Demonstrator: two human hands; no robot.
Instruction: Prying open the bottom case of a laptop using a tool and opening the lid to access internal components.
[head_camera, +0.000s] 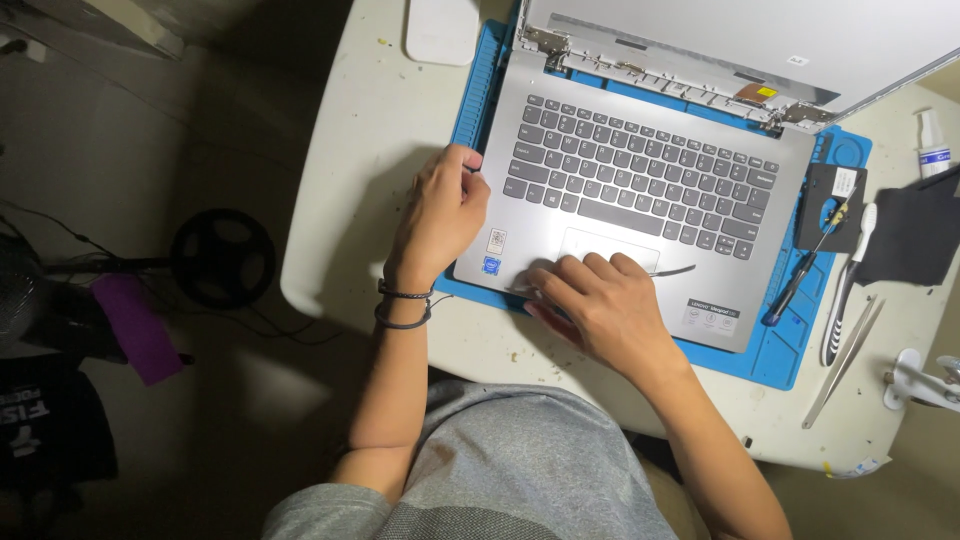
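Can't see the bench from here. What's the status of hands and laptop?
Left hand gripping laptop left edge. Right hand at front edge below trackpad, fingers curled. Screwdriver and tweezers lie off right, nothing obstructing.

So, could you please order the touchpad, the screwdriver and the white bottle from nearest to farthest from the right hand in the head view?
From the right hand:
1. Touchpad, just above the fingers on the laptop.
2. Screwdriver, on the blue mat's right side.
3. White bottle, at the table's far right edge.
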